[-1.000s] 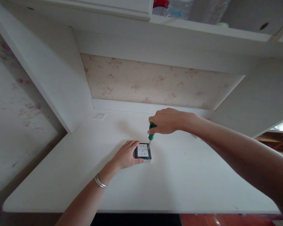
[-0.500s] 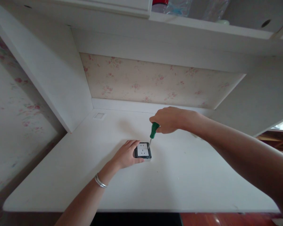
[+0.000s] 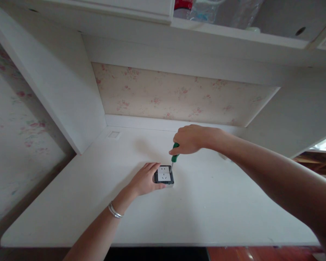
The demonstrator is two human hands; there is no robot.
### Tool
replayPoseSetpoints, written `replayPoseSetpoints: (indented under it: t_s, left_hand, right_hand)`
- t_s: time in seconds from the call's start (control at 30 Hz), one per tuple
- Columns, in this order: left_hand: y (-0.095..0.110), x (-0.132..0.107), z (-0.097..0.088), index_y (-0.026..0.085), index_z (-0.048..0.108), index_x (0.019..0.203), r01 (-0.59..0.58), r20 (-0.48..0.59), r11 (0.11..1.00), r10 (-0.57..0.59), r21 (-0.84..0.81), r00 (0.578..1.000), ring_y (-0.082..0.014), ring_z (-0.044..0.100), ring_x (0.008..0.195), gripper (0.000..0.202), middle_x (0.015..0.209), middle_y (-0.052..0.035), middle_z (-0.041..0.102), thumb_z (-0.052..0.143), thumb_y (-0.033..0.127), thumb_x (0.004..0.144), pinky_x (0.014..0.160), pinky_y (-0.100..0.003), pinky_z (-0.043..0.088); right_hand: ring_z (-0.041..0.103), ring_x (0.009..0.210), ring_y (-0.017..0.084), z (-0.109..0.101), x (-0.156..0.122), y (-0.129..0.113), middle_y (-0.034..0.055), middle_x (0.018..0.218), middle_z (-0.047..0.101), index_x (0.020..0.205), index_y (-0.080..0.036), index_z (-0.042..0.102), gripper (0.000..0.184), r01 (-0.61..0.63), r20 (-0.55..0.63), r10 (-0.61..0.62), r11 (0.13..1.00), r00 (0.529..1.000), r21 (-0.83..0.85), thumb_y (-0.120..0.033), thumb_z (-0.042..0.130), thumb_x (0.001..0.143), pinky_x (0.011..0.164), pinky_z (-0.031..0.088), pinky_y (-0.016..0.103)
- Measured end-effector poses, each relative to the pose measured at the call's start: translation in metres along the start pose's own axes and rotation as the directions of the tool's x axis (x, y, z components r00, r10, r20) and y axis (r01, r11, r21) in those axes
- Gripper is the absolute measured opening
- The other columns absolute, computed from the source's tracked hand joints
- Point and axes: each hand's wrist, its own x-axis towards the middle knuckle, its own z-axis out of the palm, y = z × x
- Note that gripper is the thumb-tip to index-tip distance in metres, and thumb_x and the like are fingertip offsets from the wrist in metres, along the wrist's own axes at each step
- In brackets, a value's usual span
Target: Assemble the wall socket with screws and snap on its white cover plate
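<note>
A wall socket point(image 3: 163, 174) with a white face and a dark frame, set on a pale box, lies face up on the white desk. My left hand point(image 3: 147, 178) grips it from the left, with fingers at its far edge and the thumb along its near edge. Above it, my right hand point(image 3: 188, 139) is closed round the green handle of a screwdriver point(image 3: 175, 158). The shaft points down and its tip meets the right side of the socket's dark frame. Whether the tip sits in a screw is too small to make out.
The white desk point(image 3: 222, 214) runs to a rounded front edge. A small square plate point(image 3: 114, 135) is set at its back left. Overhead, an open shelf point(image 3: 239, 34) holds clear plastic items and something red. A side panel point(image 3: 57, 83) rises at the left.
My right hand has turned on the screwdriver's handle, its thumb now lower along it. The left hand and the socket stay in place; the view has shifted slightly.
</note>
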Motion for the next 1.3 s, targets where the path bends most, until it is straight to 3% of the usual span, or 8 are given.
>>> replayPoseSetpoints:
  t_s: [0.13, 0.23, 0.5, 0.73, 0.9, 1.07, 1.17, 1.3]
  left_hand:
    - [-0.001, 0.0, 0.0, 0.021, 0.039, 0.135, -0.003, 0.004, 1.0, 0.002, 0.007, 1.0, -0.0298, 0.042, 0.121, 0.083, 0.133, -0.01, 0.047, 0.065, 0.063, 0.068, 0.103, -0.043, 0.035]
    - [-0.001, 0.0, 0.001, 0.021, 0.039, 0.134, -0.002, -0.002, 1.0, 0.002, 0.0, 1.0, -0.0296, 0.042, 0.121, 0.082, 0.133, -0.0098, 0.047, 0.066, 0.062, 0.068, 0.102, -0.042, 0.036]
    - [0.0, 0.0, -0.001, 0.022, 0.04, 0.133, -0.002, -0.009, 1.0, 0.002, -0.017, 1.0, -0.0294, 0.043, 0.119, 0.081, 0.132, -0.0091, 0.048, 0.069, 0.059, 0.067, 0.102, -0.042, 0.036]
    - [-0.001, 0.0, 0.0, 0.022, 0.04, 0.134, 0.003, -0.016, 0.999, -0.004, -0.039, 1.0, -0.03, 0.042, 0.121, 0.083, 0.132, -0.009, 0.048, 0.069, 0.06, 0.066, 0.102, -0.042, 0.036]
    - [0.0, 0.0, 0.0, 0.021, 0.04, 0.134, 0.002, -0.024, 0.999, -0.002, -0.036, 1.0, -0.0294, 0.042, 0.12, 0.082, 0.131, -0.0093, 0.048, 0.069, 0.059, 0.066, 0.102, -0.042, 0.036]
    - [0.0, 0.0, 0.001, 0.021, 0.041, 0.133, 0.003, -0.019, 0.999, -0.004, -0.038, 1.0, -0.0299, 0.042, 0.121, 0.08, 0.131, -0.0104, 0.048, 0.069, 0.059, 0.067, 0.102, -0.043, 0.036]
    - [-0.001, 0.0, 0.001, 0.021, 0.041, 0.133, 0.001, -0.015, 0.999, -0.001, -0.035, 1.0, -0.0299, 0.042, 0.121, 0.081, 0.132, -0.0106, 0.048, 0.068, 0.06, 0.068, 0.103, -0.043, 0.035]
    - [-0.003, 0.0, 0.003, 0.02, 0.041, 0.133, 0.006, -0.018, 1.0, -0.006, -0.024, 1.0, -0.0296, 0.042, 0.121, 0.083, 0.132, -0.0103, 0.048, 0.068, 0.061, 0.066, 0.103, -0.042, 0.036]
  right_hand:
    - [0.061, 0.08, 0.025, 0.004, -0.004, 0.002, 0.0096, 0.097, 0.067, 0.115, -0.024, 0.059, 0.05, 0.09, -0.015, -0.089, 0.994, 0.996, 0.062, -0.055, 0.055, 0.077, 0.06, 0.038, 0.031]
    - [0.061, 0.079, 0.023, 0.006, -0.007, 0.001, 0.0075, 0.098, 0.066, 0.116, -0.027, 0.056, 0.042, 0.161, -0.036, -0.158, 0.983, 0.987, 0.093, -0.045, 0.058, 0.077, 0.058, 0.037, 0.028]
    - [0.062, 0.076, 0.027, 0.002, -0.003, -0.009, 0.0116, 0.084, 0.067, 0.097, -0.022, 0.066, 0.052, 0.135, -0.077, -0.133, 0.991, 0.988, 0.025, -0.065, 0.051, 0.074, 0.057, 0.038, 0.031]
    - [0.063, 0.084, 0.032, 0.004, 0.003, -0.014, 0.0174, 0.089, 0.067, 0.092, -0.017, 0.072, 0.066, 0.023, -0.113, -0.02, 0.999, 0.993, 0.031, -0.074, 0.046, 0.071, 0.062, 0.043, 0.035]
    - [0.063, 0.081, 0.033, 0.007, 0.001, -0.01, 0.0181, 0.085, 0.067, 0.088, -0.015, 0.072, 0.07, -0.076, -0.074, 0.078, 0.997, 0.994, 0.03, -0.076, 0.043, 0.071, 0.062, 0.042, 0.036]
    - [0.061, 0.089, 0.027, 0.01, -0.008, -0.005, 0.0095, 0.106, 0.065, 0.123, -0.028, 0.054, 0.055, 0.082, -0.123, -0.071, 0.993, 0.99, 0.081, -0.057, 0.057, 0.076, 0.064, 0.04, 0.031]
    - [0.061, 0.088, 0.023, 0.012, -0.01, 0.0, 0.0069, 0.106, 0.065, 0.117, -0.029, 0.056, 0.04, 0.174, -0.14, -0.166, 0.983, 0.976, 0.048, -0.043, 0.06, 0.08, 0.063, 0.038, 0.028]
    - [0.061, 0.086, 0.025, 0.012, -0.009, 0.001, 0.0084, 0.095, 0.066, 0.106, -0.025, 0.062, 0.034, 0.158, -0.131, -0.157, 0.987, 0.979, 0.001, -0.046, 0.059, 0.08, 0.062, 0.037, 0.029]
